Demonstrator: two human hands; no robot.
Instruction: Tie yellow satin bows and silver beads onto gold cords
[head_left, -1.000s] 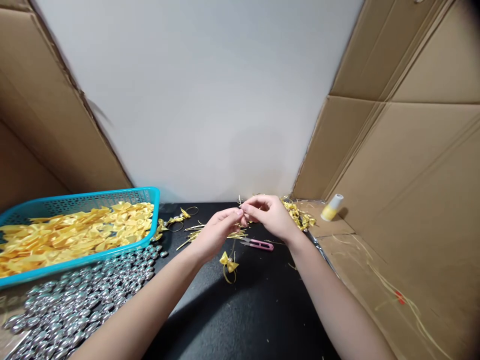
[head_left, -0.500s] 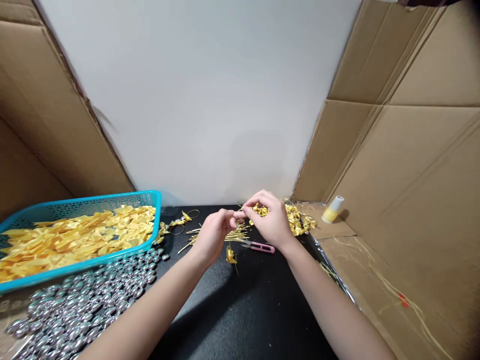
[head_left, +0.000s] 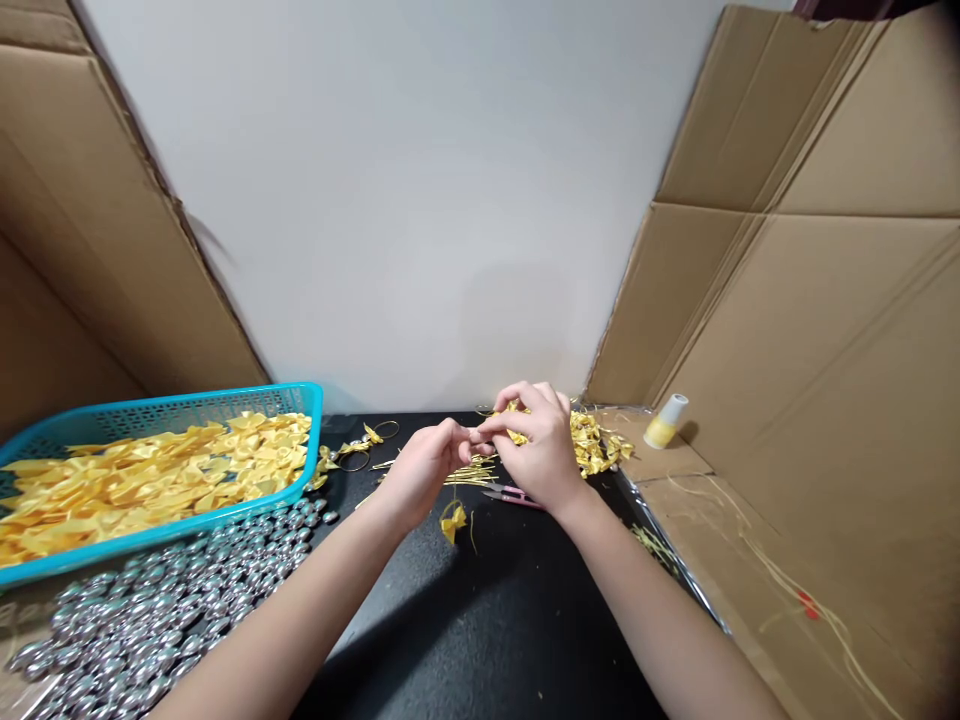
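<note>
My left hand [head_left: 424, 470] is closed in a pinch, and below it a yellow ribbon bow [head_left: 452, 523] dangles on a thin yellow cord [head_left: 454, 492]. Thumb and forefinger of my right hand [head_left: 536, 450] are pinched together against the left fingertips; its other fingers are raised and bent. The cord between the fingertips is mostly hidden. Beneath the hands lie several cut yellow cords [head_left: 469, 475] and pink-handled thread snips [head_left: 514, 495], partly covered by the right hand. A pile of yellow bows [head_left: 596, 445] lies behind and right of that hand.
At left, a blue basket [head_left: 318, 440] holds many yellow bows, with silver beads [head_left: 187, 590] spread before it. Finished-looking loops with bows [head_left: 360, 445] lie near the wall. A white-and-yellow thread cone [head_left: 666, 422] stands right. Cardboard panels [head_left: 825, 330] flank both sides.
The dangling bow has swung slightly left and turned. My right fingers have shifted left onto the left fingertips, and the right hand now covers more of the snips' handle.
</note>
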